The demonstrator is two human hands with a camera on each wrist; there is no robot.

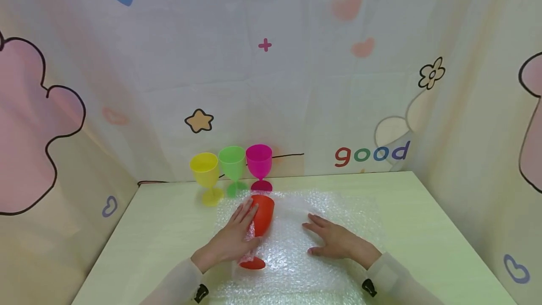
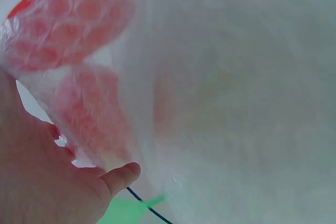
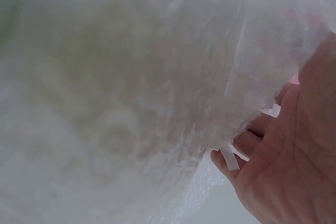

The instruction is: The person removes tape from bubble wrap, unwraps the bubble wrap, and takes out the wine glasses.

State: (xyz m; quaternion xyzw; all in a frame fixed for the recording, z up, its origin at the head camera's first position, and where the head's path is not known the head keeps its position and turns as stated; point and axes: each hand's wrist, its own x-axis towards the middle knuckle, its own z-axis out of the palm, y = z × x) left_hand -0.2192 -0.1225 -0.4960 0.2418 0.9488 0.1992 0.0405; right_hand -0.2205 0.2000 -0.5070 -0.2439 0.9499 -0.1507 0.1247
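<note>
A red goblet point(image 1: 263, 215) lies on its side on a sheet of bubble wrap point(image 1: 296, 248). Its round foot point(image 1: 253, 263) points toward me. Across the goblet's left side my left hand point(image 1: 232, 240) rests with its fingers extended, holding down a folded edge of the wrap. In the left wrist view the red goblet point(image 2: 63, 24) shows through the bubbles, and the left thumb point(image 2: 123, 177) lies along the wrap. My right hand point(image 1: 334, 238) is over the sheet to the right of the goblet, fingers spread. The right wrist view shows its fingers point(image 3: 252, 140) beside the wrap.
Three goblets stand upright at the back of the table point(image 1: 139, 244): yellow point(image 1: 205, 171), green point(image 1: 232, 164) and magenta point(image 1: 259, 161). A printed curtain point(image 1: 296, 84) hangs right behind the table and along both sides.
</note>
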